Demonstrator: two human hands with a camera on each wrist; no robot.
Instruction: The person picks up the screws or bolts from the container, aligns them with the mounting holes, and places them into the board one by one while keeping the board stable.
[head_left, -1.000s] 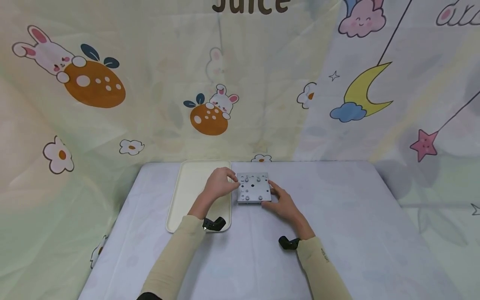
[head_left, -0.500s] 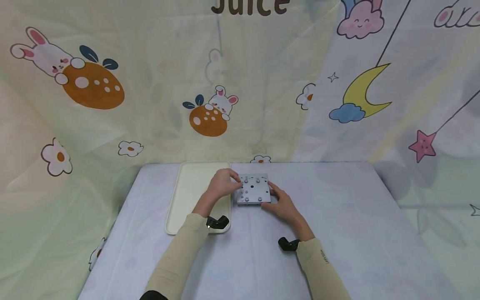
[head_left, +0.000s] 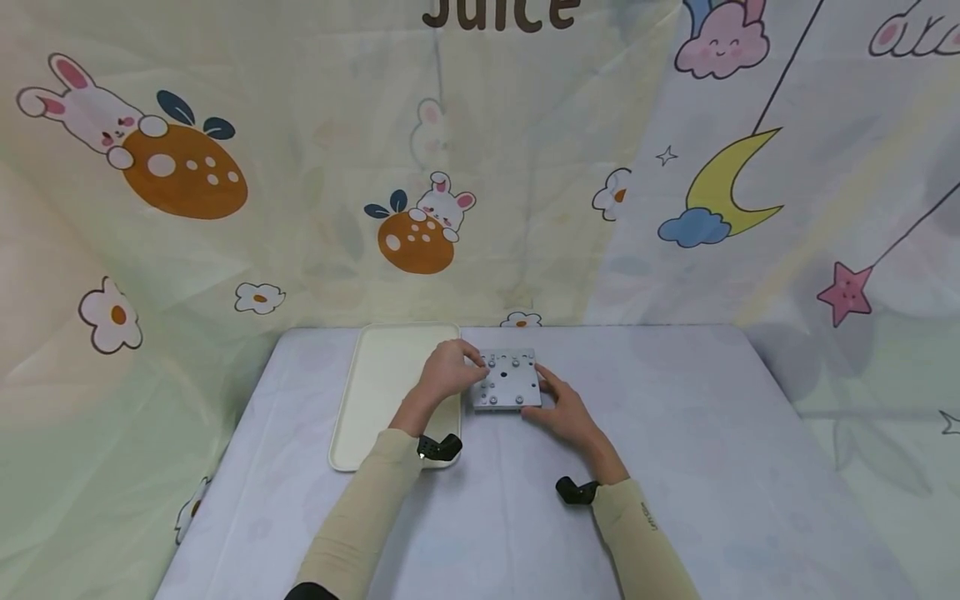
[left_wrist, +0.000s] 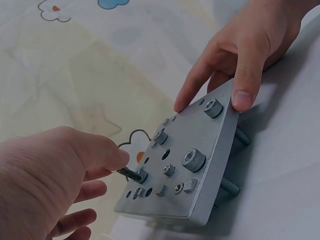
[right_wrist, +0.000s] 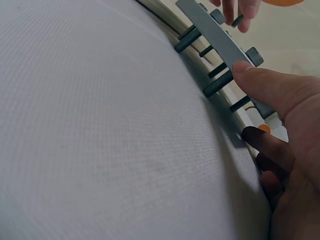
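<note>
A square silver metal plate (head_left: 507, 388) stands on the white-covered table, raised on bolts that pass through it. Several hex socket bolts (left_wrist: 193, 160) and small holes show on its top in the left wrist view, and threaded shanks (right_wrist: 218, 85) stick out below in the right wrist view. My left hand (head_left: 448, 367) pinches a thin, dark threaded screw (left_wrist: 129, 173) between thumb and forefinger, its end at the plate's left part. Its other fingers curl loosely. My right hand (head_left: 566, 412) grips the plate's right side, thumb on the near edge, forefinger at the far side.
A cream tray (head_left: 352, 417) lies left of the plate, partly under my left forearm. The white tablecloth (head_left: 675, 400) spreads to the right and front. Behind the table hangs a printed cloth backdrop (head_left: 525, 208).
My left hand has shifted slightly right over the plate's left part, still pinching the screw. My right hand and the plate stay nearly in place.
</note>
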